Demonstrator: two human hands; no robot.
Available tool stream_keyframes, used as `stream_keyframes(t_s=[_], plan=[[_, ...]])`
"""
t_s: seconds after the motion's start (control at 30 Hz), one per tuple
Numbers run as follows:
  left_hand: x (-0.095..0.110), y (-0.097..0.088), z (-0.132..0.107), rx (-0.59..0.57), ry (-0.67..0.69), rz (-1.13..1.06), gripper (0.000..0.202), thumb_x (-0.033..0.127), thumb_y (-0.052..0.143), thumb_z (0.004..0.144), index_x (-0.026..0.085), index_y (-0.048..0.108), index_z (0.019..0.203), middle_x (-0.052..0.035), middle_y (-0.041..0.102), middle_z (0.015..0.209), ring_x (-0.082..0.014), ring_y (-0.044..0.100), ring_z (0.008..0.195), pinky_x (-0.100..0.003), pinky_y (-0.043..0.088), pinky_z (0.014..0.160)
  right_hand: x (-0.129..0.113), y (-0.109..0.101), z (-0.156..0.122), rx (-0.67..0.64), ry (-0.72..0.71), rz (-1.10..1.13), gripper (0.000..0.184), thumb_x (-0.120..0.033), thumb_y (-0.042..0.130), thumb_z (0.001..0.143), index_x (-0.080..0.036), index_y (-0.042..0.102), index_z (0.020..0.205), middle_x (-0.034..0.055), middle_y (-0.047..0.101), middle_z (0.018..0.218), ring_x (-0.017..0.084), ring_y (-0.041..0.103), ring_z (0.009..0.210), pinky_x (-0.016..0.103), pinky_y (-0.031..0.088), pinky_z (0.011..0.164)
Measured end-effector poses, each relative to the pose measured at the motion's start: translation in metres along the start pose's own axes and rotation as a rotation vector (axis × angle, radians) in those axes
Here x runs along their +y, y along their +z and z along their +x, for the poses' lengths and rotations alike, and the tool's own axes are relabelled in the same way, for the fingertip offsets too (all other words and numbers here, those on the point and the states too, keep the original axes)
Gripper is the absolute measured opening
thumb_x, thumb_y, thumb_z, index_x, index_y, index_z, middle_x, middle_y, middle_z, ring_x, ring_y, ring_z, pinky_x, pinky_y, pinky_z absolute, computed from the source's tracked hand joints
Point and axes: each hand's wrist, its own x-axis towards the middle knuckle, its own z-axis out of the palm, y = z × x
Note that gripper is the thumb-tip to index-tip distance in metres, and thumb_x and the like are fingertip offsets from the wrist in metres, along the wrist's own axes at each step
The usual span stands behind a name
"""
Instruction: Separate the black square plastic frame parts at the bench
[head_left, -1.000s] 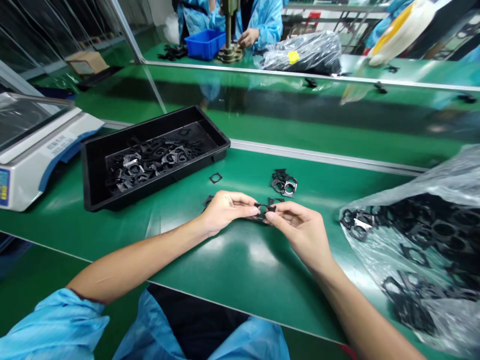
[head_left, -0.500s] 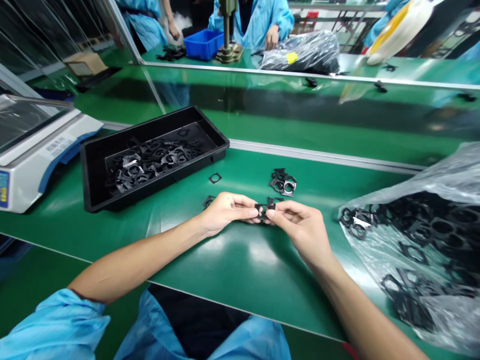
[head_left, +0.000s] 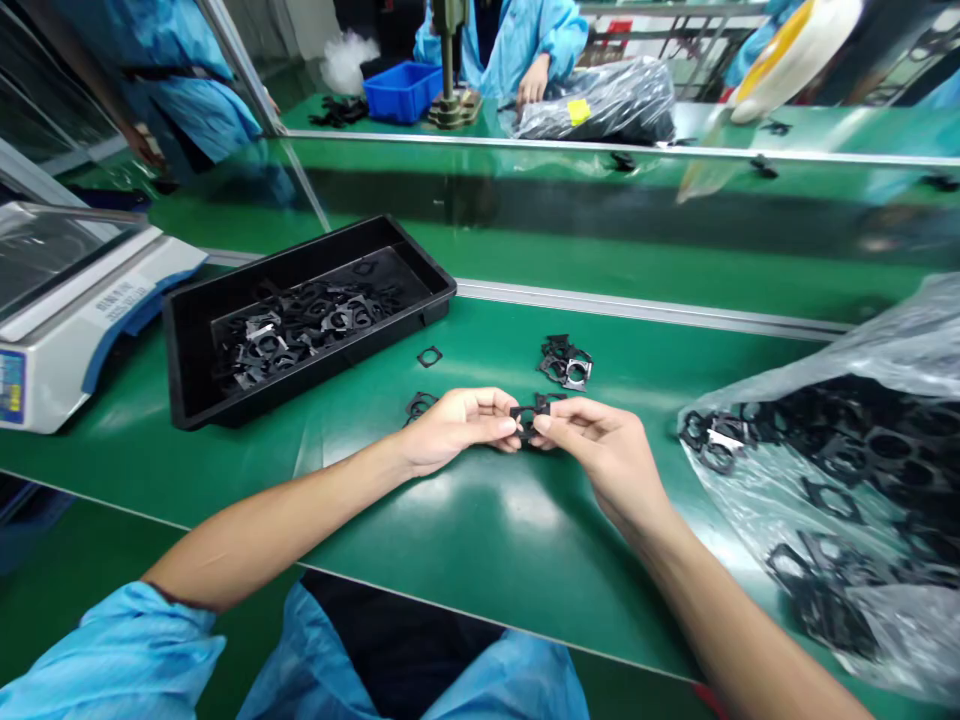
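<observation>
Between my two hands is a small black square frame with a round hole (head_left: 527,440), raised over the green table (head_left: 480,560). My left hand (head_left: 466,428) pinches its left edge with thumb and fingers. Its right edge is gripped by my right hand (head_left: 600,440) in the same way. Just behind the fingers lies another black part (head_left: 551,398), partly hidden. A small pile of such frames (head_left: 566,363) lies farther back, and a single frame (head_left: 430,356) lies flat near the tray. Beside my left hand, more frames (head_left: 420,405) are partly covered.
A black tray (head_left: 315,372) with many loose frames stands at the left, beside a white scale (head_left: 82,310). At the right, a clear plastic bag (head_left: 739,510) spills black frames. Behind the low partition (head_left: 525,225) a co-worker's hand (head_left: 534,80) rests near a wrapped bundle (head_left: 607,105).
My hands stay in place, with the held frame tilted slightly more toward me. Behind the partition, a person at the left has moved farther left.
</observation>
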Motion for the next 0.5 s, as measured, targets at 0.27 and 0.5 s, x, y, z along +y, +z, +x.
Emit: stream_keyframes(t_s=[0.27, 0.5], plan=[[-0.006, -0.002, -0.001, 0.116, 0.222, 0.298, 0.031, 0.039, 0.082, 0.080, 0.016, 0.061, 0.084, 0.0025, 0.064, 0.067, -0.0121, 0.070, 0.061, -0.023, 0.053, 0.063, 0.009, 0.002, -0.003, 0.068, -0.222, -0.237, 0.028, -0.047, 0.084, 0.075, -0.021, 0.073, 0.077, 0.0035, 0.074, 0.073, 0.020, 0.070, 0.066, 0.034, 0.060, 0.069], [-0.012, 0.000, -0.002, 0.175, 0.257, 0.399, 0.026, 0.036, 0.079, 0.081, 0.017, 0.063, 0.089, -0.0005, 0.067, 0.078, -0.0122, 0.068, 0.072, -0.023, 0.051, 0.068, 0.010, 0.001, -0.002, 0.059, -0.230, -0.248, 0.029, -0.049, 0.082, 0.077, -0.021, 0.074, 0.080, 0.0046, 0.076, 0.079, 0.022, 0.072, 0.070, 0.036, 0.062, 0.071]])
